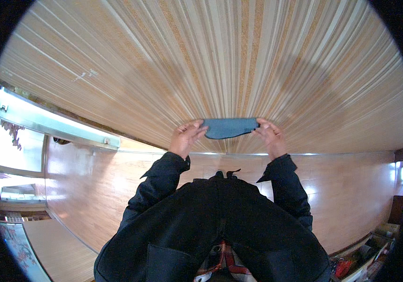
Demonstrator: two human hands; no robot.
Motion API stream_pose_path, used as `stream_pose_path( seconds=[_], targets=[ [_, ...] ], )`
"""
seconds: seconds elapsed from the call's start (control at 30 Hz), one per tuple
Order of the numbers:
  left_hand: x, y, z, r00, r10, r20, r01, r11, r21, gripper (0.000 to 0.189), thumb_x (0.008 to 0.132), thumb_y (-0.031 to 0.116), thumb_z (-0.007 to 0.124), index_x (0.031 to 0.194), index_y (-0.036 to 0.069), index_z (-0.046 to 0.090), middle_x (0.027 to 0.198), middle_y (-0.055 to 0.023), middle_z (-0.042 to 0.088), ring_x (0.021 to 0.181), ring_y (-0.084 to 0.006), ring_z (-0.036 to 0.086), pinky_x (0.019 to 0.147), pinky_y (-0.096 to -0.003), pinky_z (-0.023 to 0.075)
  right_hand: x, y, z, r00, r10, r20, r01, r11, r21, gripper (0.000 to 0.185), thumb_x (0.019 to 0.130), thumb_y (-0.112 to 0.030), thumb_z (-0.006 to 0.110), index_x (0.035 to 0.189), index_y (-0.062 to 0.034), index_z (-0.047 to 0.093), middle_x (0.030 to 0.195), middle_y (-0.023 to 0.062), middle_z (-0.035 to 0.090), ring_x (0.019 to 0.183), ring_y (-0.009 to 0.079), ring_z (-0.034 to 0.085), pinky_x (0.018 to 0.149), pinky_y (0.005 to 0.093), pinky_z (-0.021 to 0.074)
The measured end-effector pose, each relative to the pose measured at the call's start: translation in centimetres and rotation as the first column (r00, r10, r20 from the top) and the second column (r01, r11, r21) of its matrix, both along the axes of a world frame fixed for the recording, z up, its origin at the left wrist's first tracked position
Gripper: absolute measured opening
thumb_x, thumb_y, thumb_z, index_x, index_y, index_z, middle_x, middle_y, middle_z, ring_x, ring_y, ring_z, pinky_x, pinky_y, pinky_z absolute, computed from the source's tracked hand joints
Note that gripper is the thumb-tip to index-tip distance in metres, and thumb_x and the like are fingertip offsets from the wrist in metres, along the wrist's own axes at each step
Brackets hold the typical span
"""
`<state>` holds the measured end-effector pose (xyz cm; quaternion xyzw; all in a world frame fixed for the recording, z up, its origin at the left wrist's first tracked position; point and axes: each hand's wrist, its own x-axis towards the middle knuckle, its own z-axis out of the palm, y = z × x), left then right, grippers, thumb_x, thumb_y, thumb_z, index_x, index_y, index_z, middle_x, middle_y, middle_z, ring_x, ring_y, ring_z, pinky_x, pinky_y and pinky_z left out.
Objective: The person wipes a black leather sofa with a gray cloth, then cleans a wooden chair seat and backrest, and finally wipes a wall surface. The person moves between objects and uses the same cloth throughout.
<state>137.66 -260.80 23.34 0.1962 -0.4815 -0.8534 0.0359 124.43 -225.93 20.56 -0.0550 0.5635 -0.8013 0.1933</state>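
A flat blue-grey fabric piece [228, 127] is stretched level between my two hands, in front of the striped wall. Its top edge is nearly straight; the lower edge curves and has a dark border. My left hand [186, 136] pinches its left end between thumb and fingers. At the other end, the fingertips of my right hand [271, 135] grip the right corner. I cannot tell whether the fabric touches the wall behind it.
Striped wallpaper covers the wall [219, 70] ahead. Glossy wood-look flooring [346, 187] runs below and to both sides. On the left are a bright doorway [16, 141] and a wooden cabinet or table [53, 243]. A box of mixed items [360, 253] stands at the lower right.
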Motion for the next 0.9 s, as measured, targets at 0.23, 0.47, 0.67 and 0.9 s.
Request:
stream_pose_path(
  seconds=[0.23,0.47,0.67,0.9],
  targets=[
    [-1.7,0.2,-10.6,0.978,-0.006,0.208,-0.046,0.968,0.245,0.027,0.113,0.008,0.071,0.133,-0.009,0.069,0.136,-0.0225,0.075,0.137,-0.0447,0.072,0.12,-0.0528,0.0608,0.5,0.3,-9.7,0.91,-0.153,0.385,0.138,0.988,0.067,0.032,0.116,-0.025,0.07,0.133,0.0017,0.076,0.137,0.0139,0.08,0.111,0.028,0.08,0.103,0.0487,0.0683],
    [-1.9,-1.6,-4.8,0.986,-0.167,-0.025,0.165,0.921,0.352,0.032,0.115,0.014,0.072,0.138,-0.008,0.07,0.144,-0.0255,0.073,0.137,-0.0451,0.072,0.122,-0.0533,0.0601,1.5,1.1,-1.6,0.977,-0.152,0.151,0.154,0.988,-0.008,0.036,0.118,-0.029,0.07,0.132,0.0029,0.076,0.134,0.0152,0.08,0.112,0.0261,0.08,0.108,0.0503,0.0669],
    [-2.6,-2.1,-4.5,0.983,-0.181,0.009,0.163,0.901,0.402,0.033,0.116,0.014,0.07,0.138,-0.011,0.069,0.143,-0.0245,0.073,0.139,-0.0456,0.071,0.124,-0.0514,0.0596,1.4,0.4,-1.3,0.968,-0.182,0.174,0.202,0.973,-0.108,0.039,0.116,-0.029,0.073,0.139,0.0016,0.077,0.132,0.0139,0.081,0.107,0.0253,0.08,0.105,0.0486,0.067],
    [-2.0,-1.9,-6.8,0.977,-0.2,0.078,0.163,0.928,0.335,0.032,0.111,-0.003,0.069,0.142,-0.012,0.067,0.137,-0.022,0.073,0.133,-0.0397,0.075,0.119,-0.0421,0.0639,0.3,0.8,-6.2,0.96,-0.133,0.245,0.124,0.991,0.049,0.033,0.109,-0.007,0.077,0.142,-0.0021,0.075,0.129,0.0097,0.078,0.111,0.0244,0.078,0.102,0.0463,0.0678]
  ],
)
